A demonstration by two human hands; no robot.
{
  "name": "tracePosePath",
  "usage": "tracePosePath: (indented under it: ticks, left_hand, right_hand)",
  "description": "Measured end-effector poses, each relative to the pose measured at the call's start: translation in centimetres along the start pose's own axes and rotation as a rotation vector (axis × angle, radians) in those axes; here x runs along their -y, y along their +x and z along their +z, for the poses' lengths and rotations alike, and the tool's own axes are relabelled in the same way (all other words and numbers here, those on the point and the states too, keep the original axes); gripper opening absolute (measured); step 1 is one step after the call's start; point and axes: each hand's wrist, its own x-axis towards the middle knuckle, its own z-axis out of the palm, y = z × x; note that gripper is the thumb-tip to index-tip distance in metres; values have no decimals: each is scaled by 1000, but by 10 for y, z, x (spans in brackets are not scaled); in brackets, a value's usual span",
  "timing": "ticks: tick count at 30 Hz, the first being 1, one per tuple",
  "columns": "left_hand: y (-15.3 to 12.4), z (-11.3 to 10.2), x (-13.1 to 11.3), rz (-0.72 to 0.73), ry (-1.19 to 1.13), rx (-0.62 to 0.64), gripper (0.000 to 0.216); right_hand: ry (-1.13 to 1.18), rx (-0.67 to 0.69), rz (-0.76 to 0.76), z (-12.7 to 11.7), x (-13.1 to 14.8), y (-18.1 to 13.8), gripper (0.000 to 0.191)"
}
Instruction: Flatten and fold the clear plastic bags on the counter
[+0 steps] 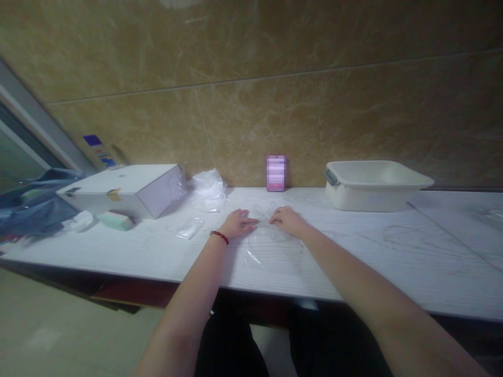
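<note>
A clear plastic bag (271,254) lies spread on the white wood-grain table in front of me, hard to make out against the surface. My left hand (237,224), with a red beaded bracelet at the wrist, rests at the bag's upper left part with its fingers stretched out. Across from it, my right hand (288,220) has its fingertips pinched together on the bag's far part. A small gap separates the two hands. Left of my left hand is a small flat clear packet (190,229).
A white box (118,183) and crumpled clear plastic (208,188) stand at the back left, with a pale green block (116,220) before the box. A phone (276,173) leans on the tiled wall. At the right is a cream plastic basin (373,195).
</note>
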Motion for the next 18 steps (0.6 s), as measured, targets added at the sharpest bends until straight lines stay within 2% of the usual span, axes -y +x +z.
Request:
tracePosePath:
  ticks: [10, 15, 18]
  left_hand:
    - [-3, 2, 6, -125, 18, 8, 35]
    - [-1, 0, 4, -87, 7, -1, 35]
    - [0, 1, 3, -127, 27, -10, 37]
  right_hand:
    - [-3, 56, 9, -4, -4, -4, 32]
    - [-25, 48, 51, -15, -5, -6, 36]
    - [-37, 56, 74, -15, -4, -6, 43]
